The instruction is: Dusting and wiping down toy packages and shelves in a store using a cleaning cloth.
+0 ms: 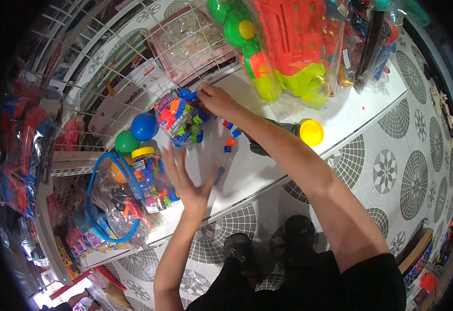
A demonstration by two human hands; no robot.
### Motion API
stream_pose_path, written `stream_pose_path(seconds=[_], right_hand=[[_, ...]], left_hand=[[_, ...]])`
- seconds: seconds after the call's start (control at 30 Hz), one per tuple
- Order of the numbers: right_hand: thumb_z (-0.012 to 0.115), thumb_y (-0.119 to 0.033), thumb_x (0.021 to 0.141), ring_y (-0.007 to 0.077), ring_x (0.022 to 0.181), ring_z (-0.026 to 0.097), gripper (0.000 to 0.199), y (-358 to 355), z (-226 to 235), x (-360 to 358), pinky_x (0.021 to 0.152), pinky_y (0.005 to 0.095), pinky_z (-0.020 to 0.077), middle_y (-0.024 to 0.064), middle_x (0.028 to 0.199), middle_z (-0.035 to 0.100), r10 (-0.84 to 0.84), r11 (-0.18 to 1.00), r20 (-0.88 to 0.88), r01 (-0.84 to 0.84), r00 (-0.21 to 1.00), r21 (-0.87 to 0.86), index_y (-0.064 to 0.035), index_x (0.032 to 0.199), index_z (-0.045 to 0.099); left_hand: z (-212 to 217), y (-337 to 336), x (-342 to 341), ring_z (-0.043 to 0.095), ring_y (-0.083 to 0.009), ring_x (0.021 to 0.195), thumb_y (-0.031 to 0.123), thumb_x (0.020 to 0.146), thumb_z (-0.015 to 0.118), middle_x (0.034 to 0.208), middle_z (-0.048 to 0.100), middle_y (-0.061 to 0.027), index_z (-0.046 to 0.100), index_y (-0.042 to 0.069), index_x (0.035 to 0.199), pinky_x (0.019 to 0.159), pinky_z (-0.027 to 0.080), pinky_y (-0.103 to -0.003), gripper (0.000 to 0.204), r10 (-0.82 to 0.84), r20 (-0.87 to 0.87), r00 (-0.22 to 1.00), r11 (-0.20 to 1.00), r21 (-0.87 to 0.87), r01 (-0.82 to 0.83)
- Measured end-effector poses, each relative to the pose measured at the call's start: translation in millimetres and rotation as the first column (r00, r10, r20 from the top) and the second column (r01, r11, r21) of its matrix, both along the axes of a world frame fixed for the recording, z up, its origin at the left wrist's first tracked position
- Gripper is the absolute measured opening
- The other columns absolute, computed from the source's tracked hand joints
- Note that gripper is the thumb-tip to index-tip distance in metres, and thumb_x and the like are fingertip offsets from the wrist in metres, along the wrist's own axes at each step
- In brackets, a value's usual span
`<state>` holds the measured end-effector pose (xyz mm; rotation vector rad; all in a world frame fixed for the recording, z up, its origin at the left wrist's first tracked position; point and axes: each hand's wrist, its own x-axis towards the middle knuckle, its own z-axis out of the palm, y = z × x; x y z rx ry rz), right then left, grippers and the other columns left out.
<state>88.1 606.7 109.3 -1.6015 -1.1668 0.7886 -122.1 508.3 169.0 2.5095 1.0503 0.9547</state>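
Observation:
A clear jar packed with colourful toy building blocks (178, 118) is on the white shelf (247, 184), its mouth turned toward the far side. At its far right edge my right hand (216, 101) is closed, fingertips pinching a blue toy block (188, 95). My left hand (189, 189) is below the jar, its fingers spread and nothing in its palm. Close by its thumb a blue block (220, 174) shows blurred; whether they touch I cannot tell. Loose blue and orange blocks (230, 142) lie right of the jar. A yellow round lid (311, 132) rests beyond my right forearm.
Dark crumpled material (260, 147) lies partly under my right forearm. Left are a second block jar with a yellow lid (143, 152), blue and green balls (144, 127) and a blue hoop (91, 192). Bagged toys (294, 46) stand behind, beside a white wire rack (89, 65).

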Motion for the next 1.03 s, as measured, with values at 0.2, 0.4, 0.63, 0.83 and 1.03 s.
stream_pose_path(seconds=[0.2,0.4,0.63,0.83,1.03], right_hand=[[0.048,-0.021,0.093,0.0130,0.057,0.055,0.018,0,-11,8,0.049,0.0310,0.0447,0.0073,0.068,0.057,0.017,0.982,-0.036,-0.010,0.999,0.188,-0.0053,0.098,0.054],[0.048,-0.023,0.090,0.0272,0.056,0.062,0.023,-22,14,10,0.050,0.0377,0.0494,0.0160,0.074,0.064,0.038,0.997,-0.246,-0.052,0.969,-0.051,-0.0025,0.096,0.056],[0.048,-0.023,0.091,0.0172,0.042,0.055,0.025,-59,21,36,0.040,0.0298,0.0464,0.0110,0.074,0.067,0.178,0.968,-0.290,-0.220,0.940,-0.118,-0.0010,0.095,0.058],[0.047,-0.019,0.094,0.0083,0.047,0.053,0.022,-82,37,39,0.042,0.0200,0.0422,0.0084,0.082,0.068,0.241,0.970,-0.222,-0.241,0.945,0.025,-0.0015,0.105,0.055],[0.049,-0.013,0.093,0.0137,0.048,0.060,0.021,-101,61,32,0.039,0.0220,0.0419,0.0100,0.083,0.068,0.211,0.975,-0.171,-0.195,0.962,0.110,-0.0020,0.110,0.057]], left_hand=[[10,58,74,0.025,-0.0406,0.133,0.014,0.063,0.079,0.141,0.034,-0.0162,0.048,0.014,0.129,0.107,0.026,-0.049,0.073,0.166,0.020,0.986,0.982,0.091,-0.167],[16,88,49,0.043,-0.0349,0.120,0.016,0.068,0.076,0.128,0.049,-0.0133,0.062,0.014,0.112,0.102,0.036,-0.042,0.046,0.091,-0.030,0.995,0.989,0.119,-0.087],[20,85,45,0.041,-0.0347,0.122,0.016,0.069,0.075,0.130,0.048,-0.0148,0.061,0.013,0.115,0.102,0.036,-0.042,0.048,0.071,-0.075,0.995,0.992,0.110,-0.062],[11,77,40,0.038,-0.0379,0.124,0.011,0.070,0.075,0.133,0.042,-0.0181,0.057,0.011,0.118,0.102,0.035,-0.044,0.051,0.005,-0.060,0.998,0.984,0.179,0.006],[12,24,-11,0.041,-0.0334,0.125,0.012,0.070,0.078,0.138,0.040,-0.0136,0.055,0.014,0.125,0.105,0.032,-0.044,0.060,0.031,-0.024,0.999,0.993,0.118,-0.028]])
